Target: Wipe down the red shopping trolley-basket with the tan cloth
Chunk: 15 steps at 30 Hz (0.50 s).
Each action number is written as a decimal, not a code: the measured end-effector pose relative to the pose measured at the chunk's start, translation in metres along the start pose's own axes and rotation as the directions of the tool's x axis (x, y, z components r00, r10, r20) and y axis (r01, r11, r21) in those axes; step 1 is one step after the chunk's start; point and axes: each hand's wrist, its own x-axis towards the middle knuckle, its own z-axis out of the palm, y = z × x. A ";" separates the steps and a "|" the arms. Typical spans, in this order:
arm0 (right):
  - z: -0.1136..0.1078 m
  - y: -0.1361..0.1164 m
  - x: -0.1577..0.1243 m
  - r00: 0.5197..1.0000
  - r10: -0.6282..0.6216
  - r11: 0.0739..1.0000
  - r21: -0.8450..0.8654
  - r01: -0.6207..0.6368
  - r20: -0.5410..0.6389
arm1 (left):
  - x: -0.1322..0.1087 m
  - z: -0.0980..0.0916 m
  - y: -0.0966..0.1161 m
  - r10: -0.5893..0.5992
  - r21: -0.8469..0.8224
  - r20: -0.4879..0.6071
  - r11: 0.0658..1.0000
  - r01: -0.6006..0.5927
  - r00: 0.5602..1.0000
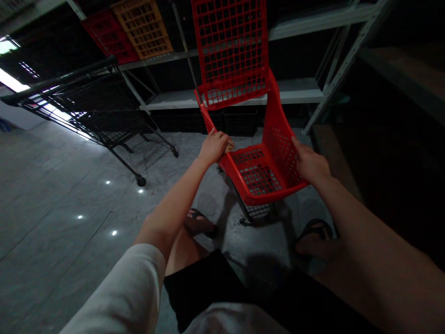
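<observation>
A red plastic shopping cart [255,199] stands in front of me, its latticed flap [234,51] raised at the far side. My left hand [214,147] is closed over the cart's left rim. Against its fingers, on the inner side, shows a small tan crumpled thing [229,146], perhaps a rag; whether it is gripped I cannot tell. On the opposite side, my right hand [311,162] wraps round the right rim, with part of its fingers hidden. The basket's grid floor shows between the two hands.
A black wire shopping cart [114,111] stands to the left. Behind is a metal shelf rack [295,90] bearing a red crate [111,35] and a yellow crate [142,28]. A thin pole [186,46] rises beside the raised flap. My sandalled feet flank the red cart.
</observation>
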 end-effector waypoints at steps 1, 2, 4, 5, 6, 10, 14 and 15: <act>0.000 -0.001 0.001 1.000 0.005 1.000 -0.003 -0.005 0.001 | -0.005 0.002 0.012 -0.025 -0.015 0.004 1.000 0.025 1.000; -0.001 -0.001 0.002 1.000 0.015 1.000 -0.010 -0.015 0.003 | -0.013 0.005 0.029 -0.022 -0.039 0.011 0.999 0.022 1.000; -0.003 0.000 0.004 0.999 0.041 0.999 -0.027 -0.041 0.011 | -0.039 0.012 0.069 0.072 -0.106 0.019 0.992 -0.069 0.997; -0.004 0.001 0.004 0.999 0.050 0.998 -0.034 -0.049 0.016 | -0.055 0.015 0.091 0.149 -0.142 0.009 0.979 -0.146 0.989; -0.005 0.003 0.005 0.998 0.053 0.998 -0.040 -0.052 0.021 | -0.070 0.017 0.111 0.239 -0.167 -0.001 0.957 -0.236 0.971; -0.008 0.015 0.008 0.999 0.006 1.000 -0.030 -0.005 0.037 | -0.101 0.022 0.151 0.424 -0.150 -0.010 0.895 -0.420 0.906; -0.009 0.023 0.010 0.998 -0.059 0.998 -0.023 0.059 0.020 | -0.068 0.021 0.104 0.400 -0.094 0.023 0.913 -0.397 0.916; -0.008 0.024 0.010 0.998 -0.064 0.998 -0.026 0.065 0.018 | -0.055 0.020 0.084 0.360 -0.067 0.033 0.932 -0.357 0.932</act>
